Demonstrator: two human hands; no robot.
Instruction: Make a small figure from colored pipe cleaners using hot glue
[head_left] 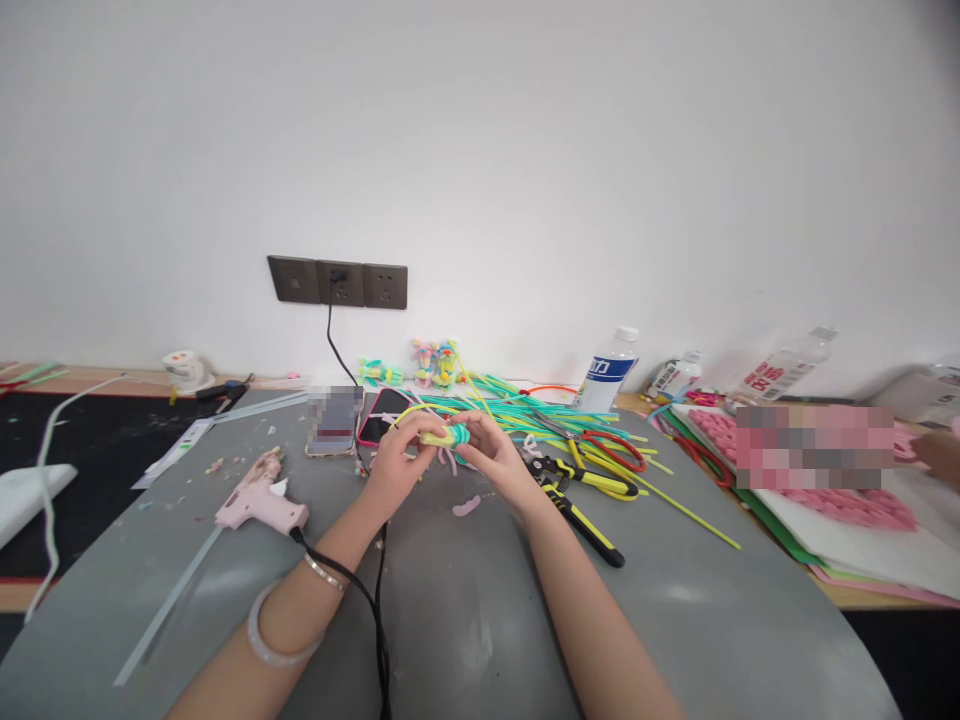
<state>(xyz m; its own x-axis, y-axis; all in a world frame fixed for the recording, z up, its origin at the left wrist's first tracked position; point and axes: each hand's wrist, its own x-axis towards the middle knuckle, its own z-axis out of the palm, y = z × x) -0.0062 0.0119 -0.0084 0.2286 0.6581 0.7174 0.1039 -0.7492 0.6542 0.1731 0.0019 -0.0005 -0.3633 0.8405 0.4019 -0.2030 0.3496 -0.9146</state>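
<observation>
Two hands had it, a small yellow-and-turquoise pipe-cleaner piece (448, 437), right over the middle of the grey table (465, 620)!
The left hand (405, 450) pinched the yellow end between thumb and fingers, and there was the right hand (496, 455), fingers curled in, gripping at the turquoise end; just behind, a loose heap of turquoise and yellow pipe cleaners (517, 407) fanned out, with red-handled scissors (600, 436) and yellow-and-black pliers (577, 517) lying to the right, a lilac strip (466, 507) near the right wrist, a pink glue gun (259, 505) out left, two phones (335, 420) further back, and, by the wall, small fuzzy figures (435, 365) and a blue-labelled bottle (607, 368).
</observation>
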